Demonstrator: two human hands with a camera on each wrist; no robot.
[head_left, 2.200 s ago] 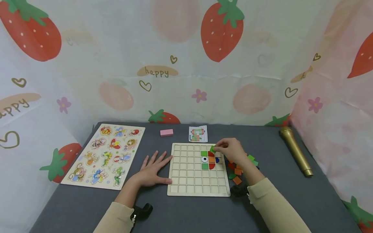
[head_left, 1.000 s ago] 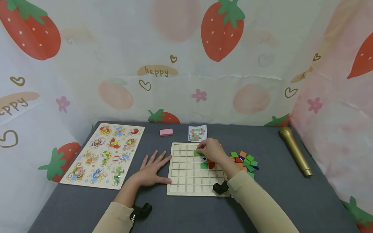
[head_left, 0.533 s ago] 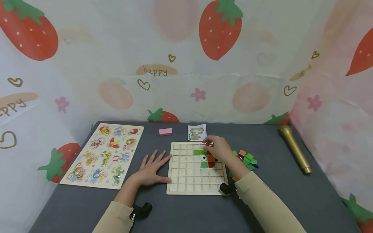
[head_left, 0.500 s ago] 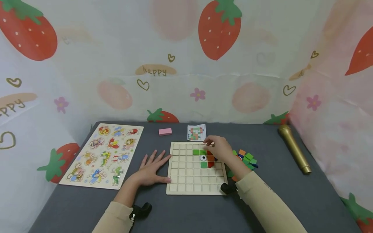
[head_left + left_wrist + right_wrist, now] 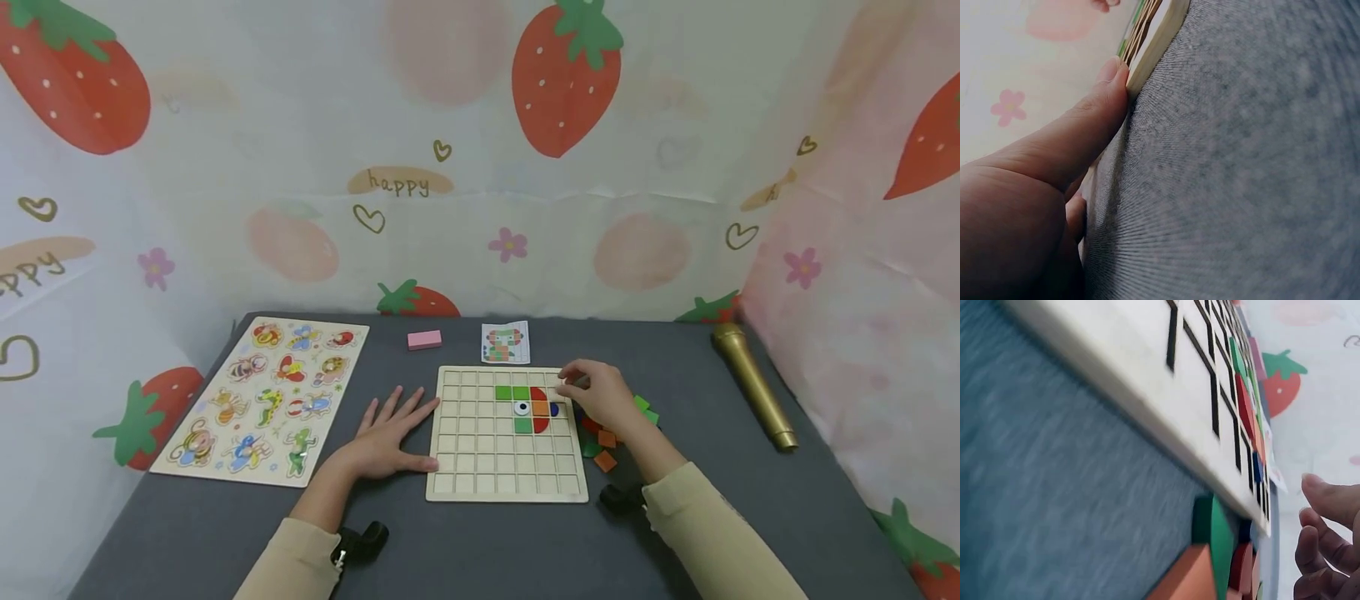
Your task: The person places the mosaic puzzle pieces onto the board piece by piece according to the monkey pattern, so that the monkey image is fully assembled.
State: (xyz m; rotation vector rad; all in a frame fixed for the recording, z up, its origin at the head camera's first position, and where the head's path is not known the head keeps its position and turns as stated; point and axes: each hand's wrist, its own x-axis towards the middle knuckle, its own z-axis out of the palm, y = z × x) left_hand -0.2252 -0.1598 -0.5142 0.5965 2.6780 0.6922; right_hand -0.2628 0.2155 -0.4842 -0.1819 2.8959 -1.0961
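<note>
wooden board (image 5: pixel 486 463), fingers (image 5: pixel 1325 534) parted, right-wrist view

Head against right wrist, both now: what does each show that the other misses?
Only the head view shows the animal puzzle and the gold microphone.

Only the right wrist view shows the grid board's right side wall face-on.

Both show the grid board, the blue tile on it, the right hand and the strawberry curtain.
</note>
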